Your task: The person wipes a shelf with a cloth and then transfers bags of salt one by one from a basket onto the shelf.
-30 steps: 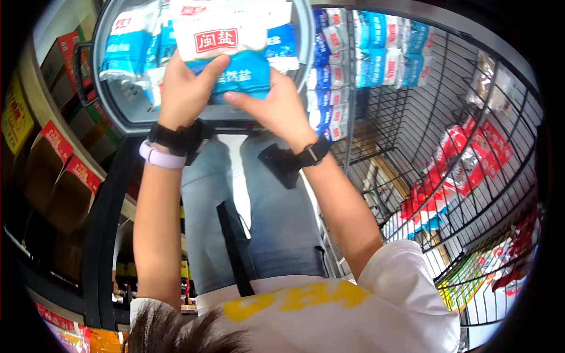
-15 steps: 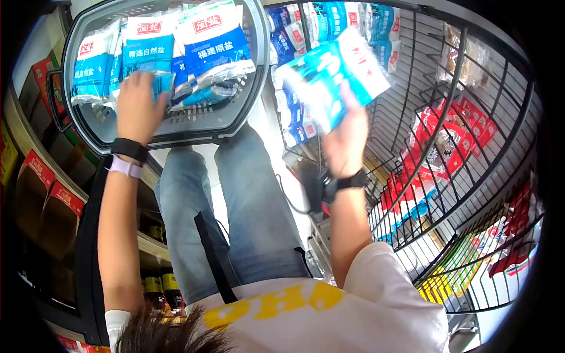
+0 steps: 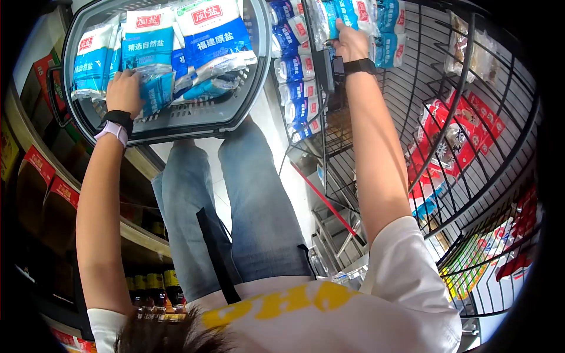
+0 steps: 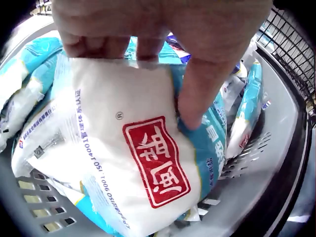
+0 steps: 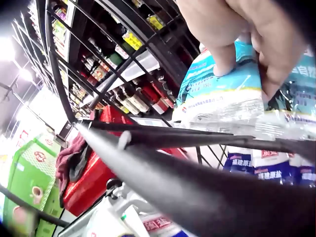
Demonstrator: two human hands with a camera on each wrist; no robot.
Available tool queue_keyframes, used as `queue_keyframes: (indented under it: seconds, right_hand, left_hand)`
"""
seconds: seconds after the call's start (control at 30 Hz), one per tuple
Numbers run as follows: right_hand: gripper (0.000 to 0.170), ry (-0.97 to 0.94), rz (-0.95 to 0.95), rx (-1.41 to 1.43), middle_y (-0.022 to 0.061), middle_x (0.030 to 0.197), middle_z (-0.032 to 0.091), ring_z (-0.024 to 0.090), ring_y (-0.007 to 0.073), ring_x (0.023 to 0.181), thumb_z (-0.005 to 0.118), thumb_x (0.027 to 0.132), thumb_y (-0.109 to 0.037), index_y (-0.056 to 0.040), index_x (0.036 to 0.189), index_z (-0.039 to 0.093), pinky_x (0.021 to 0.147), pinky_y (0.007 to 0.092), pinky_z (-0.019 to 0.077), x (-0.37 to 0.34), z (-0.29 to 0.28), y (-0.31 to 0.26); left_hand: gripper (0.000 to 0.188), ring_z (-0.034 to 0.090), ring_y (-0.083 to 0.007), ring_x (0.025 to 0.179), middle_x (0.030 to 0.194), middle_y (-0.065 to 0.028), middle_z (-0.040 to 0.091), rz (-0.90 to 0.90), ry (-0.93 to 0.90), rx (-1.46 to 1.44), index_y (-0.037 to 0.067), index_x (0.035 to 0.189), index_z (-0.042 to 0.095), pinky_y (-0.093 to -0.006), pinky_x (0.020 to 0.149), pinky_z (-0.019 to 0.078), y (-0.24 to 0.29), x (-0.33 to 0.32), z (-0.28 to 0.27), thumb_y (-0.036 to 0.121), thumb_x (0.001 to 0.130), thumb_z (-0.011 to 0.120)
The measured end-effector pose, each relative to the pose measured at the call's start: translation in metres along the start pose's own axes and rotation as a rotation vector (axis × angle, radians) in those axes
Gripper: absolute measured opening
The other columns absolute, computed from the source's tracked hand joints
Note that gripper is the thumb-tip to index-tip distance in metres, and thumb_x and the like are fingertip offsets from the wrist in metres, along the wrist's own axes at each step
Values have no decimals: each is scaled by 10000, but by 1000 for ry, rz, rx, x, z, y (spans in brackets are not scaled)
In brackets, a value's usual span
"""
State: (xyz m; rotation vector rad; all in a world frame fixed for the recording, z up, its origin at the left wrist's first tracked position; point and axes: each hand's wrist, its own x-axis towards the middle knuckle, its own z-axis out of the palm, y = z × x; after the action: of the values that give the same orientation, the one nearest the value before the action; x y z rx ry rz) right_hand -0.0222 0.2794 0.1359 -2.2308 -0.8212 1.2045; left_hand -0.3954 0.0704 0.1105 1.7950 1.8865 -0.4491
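Observation:
The left hand (image 3: 125,93) is inside the grey basket (image 3: 247,109), which holds several white, light-blue and dark-blue salt bags. In the left wrist view its fingers and thumb (image 4: 193,94) grip the top edge of a white and blue bag (image 4: 133,128) with a red label. At the wire rack the right hand (image 3: 352,42) holds a light-blue and white bag (image 3: 344,13) beside similar bags. The right wrist view shows the thumb and fingers pinching that bag (image 5: 222,84) just behind a black wire rim (image 5: 163,168).
Dark-blue and white bags (image 3: 296,69) stand in a column between basket and rack. Red packets (image 3: 453,138) lie farther along the wire rack (image 3: 406,100). Shelves with red labels (image 3: 40,166) run along the left; bottles (image 3: 154,288) stand low there.
The right hand has carried its light-blue bag out of the basket, right and forward, to the rack's bags. The left hand let go of that bag and moved onto another in the basket.

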Motion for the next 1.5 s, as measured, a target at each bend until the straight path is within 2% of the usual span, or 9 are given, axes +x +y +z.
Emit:
queue_keyframes:
  seconds: [0.3,0.47,0.8,0.9,1.0,1.1,1.2,1.4,1.5]
  right_hand:
    - [345,-129,-29,-305,175,818,616,633,281,696,678,755,-230,63,904,574,498,339,526,2,-15,-11]
    - [842,-113,-213,-757,240,1318,361,384,346,1211,598,774,-347,75,1348,150,981,351,318,-9,-2,-4]
    - [461,-293,-269,-551,170,1222,507,481,287,1124,549,820,-358,-63,1174,542,899,393,395,-36,-21,-56]
    - [272,-37,-830,-311,152,948,622,598,290,826,518,843,-133,-38,1094,564,760,359,459,-82,-7,-45]
    - [380,-394,-1175,-366,69,1056,602,557,191,978,621,764,-115,-64,1134,553,839,291,426,-160,20,-24]
    - [789,-802,-1363,-523,129,1186,505,547,301,990,702,625,-60,-108,1325,339,824,359,455,-222,50,-6]
    - [944,-845,-797,-764,158,913,603,590,335,724,712,596,-100,-63,1373,178,618,416,469,-239,55,11]
    - [906,-979,-684,-963,145,695,608,609,301,674,751,590,-169,-27,1340,263,600,391,477,-224,21,-1]
    - [508,-924,-678,-909,130,654,604,603,304,678,759,565,-190,-48,1013,566,612,396,474,-226,11,8]
  left_hand:
    - [397,545,-325,921,985,-139,563,-46,-91,-5,76,954,588,-403,774,460,7,-5,21,68,581,724]
    - [287,597,-296,862,884,-130,623,-78,-198,-24,83,931,602,-415,718,479,9,-5,18,153,670,699]
    - [366,567,-365,901,944,-210,603,-175,-10,-544,36,1085,559,-412,766,438,-4,-41,-23,145,744,637]
    - [377,582,-332,899,969,-228,593,-117,-84,-941,-27,1120,509,-342,756,455,0,-56,-46,97,776,603]
    - [349,588,-333,848,903,-236,599,111,-37,-509,-22,1084,529,-359,719,459,26,-65,-79,96,764,600]
    - [205,570,-317,689,707,-129,587,338,-63,-162,34,865,588,-412,629,438,75,-67,-104,30,659,584]
    - [146,565,-267,688,693,-99,581,556,-12,-194,12,753,544,-349,627,435,99,-65,-105,-8,610,569]
    - [146,559,-201,630,612,-44,540,590,132,-210,53,735,503,-310,603,433,124,-75,-117,77,627,597]
    - [173,555,-173,609,587,-22,527,586,197,-215,71,721,483,-294,595,430,133,-80,-121,127,633,622]
